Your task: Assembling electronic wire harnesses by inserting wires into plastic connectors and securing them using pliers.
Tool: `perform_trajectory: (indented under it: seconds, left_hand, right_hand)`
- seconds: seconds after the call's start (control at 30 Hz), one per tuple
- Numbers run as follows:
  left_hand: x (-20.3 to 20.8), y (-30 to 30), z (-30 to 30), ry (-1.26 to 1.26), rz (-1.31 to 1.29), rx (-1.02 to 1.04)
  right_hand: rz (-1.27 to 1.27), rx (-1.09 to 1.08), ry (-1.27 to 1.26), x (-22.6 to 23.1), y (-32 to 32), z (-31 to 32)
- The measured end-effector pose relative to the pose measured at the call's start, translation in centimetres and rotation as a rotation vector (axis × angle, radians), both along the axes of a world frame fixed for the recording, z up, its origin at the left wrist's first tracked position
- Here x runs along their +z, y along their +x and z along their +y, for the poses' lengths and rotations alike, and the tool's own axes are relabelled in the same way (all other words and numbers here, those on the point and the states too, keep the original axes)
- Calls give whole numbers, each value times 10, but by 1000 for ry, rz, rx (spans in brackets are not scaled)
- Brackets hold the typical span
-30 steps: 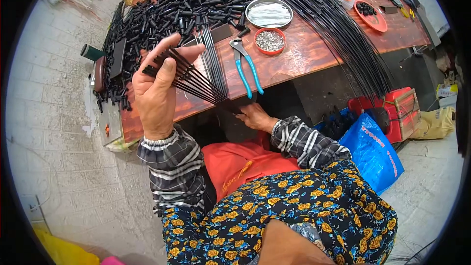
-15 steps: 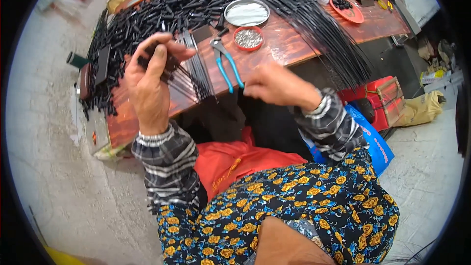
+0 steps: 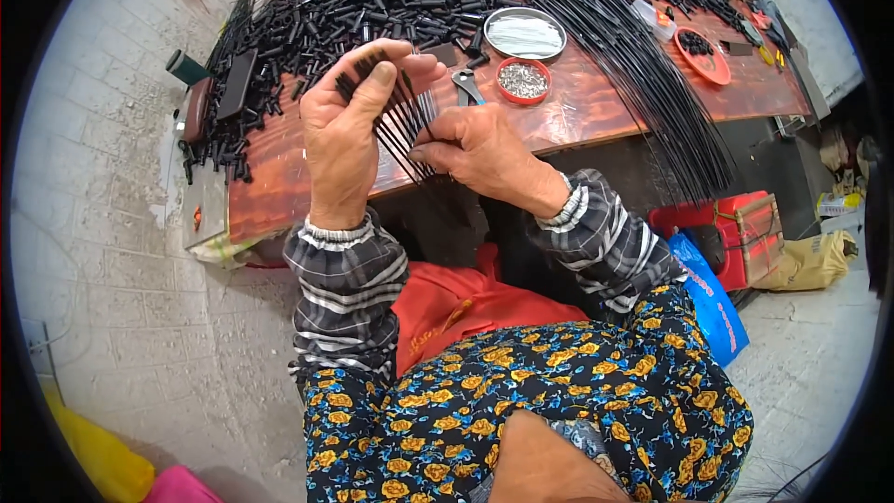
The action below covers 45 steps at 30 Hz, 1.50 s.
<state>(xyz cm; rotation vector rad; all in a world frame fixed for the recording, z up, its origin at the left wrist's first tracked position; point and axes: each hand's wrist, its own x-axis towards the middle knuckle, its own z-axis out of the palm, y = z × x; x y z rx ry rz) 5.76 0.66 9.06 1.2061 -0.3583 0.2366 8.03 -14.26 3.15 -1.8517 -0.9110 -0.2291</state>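
Observation:
A fan of thin black rods (image 3: 395,123) with thicker dark ends is gripped between the thumb and fingers of my left hand (image 3: 343,144), raised over the table's near edge. My right hand (image 3: 486,151) has its thumb and forefinger pinched together against the lower part of these rods; whatever lies between the fingertips is too small to make out. Just beyond the right hand lie blue-handled pliers (image 3: 467,86), their handles mostly covered by it. A red dish (image 3: 523,99) of small silvery metal pieces stands beside the pliers. Behind it is a round metal tin (image 3: 564,41) with pale strips in it.
Black tubular pieces (image 3: 391,2) are heaped across the back and left of the wooden table (image 3: 591,112). Long black rods (image 3: 643,74) hang over its right front edge. An orange plate (image 3: 719,73) carries small black parts. A blue bag (image 3: 712,303) lies below, at right.
My right hand has come left from beside the pliers to the rods in my left hand. The view has shifted, so the table sits further right in the picture.

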Motion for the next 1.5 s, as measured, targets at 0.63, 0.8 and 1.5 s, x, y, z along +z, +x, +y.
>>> perform_trajectory:
  seconds: [0.63,0.8,1.5]
  left_hand:
    - [5,7,-6,129,3,-23]
    - [2,12,-2,83,9,-15]
    - [9,9,-1,109,40,-8]
  right_hand:
    - [-164,28,-196,25,22,-8]
    - [307,1,-178,50,73,-52]
    - [-281,-596,-571,-28,216,-113]
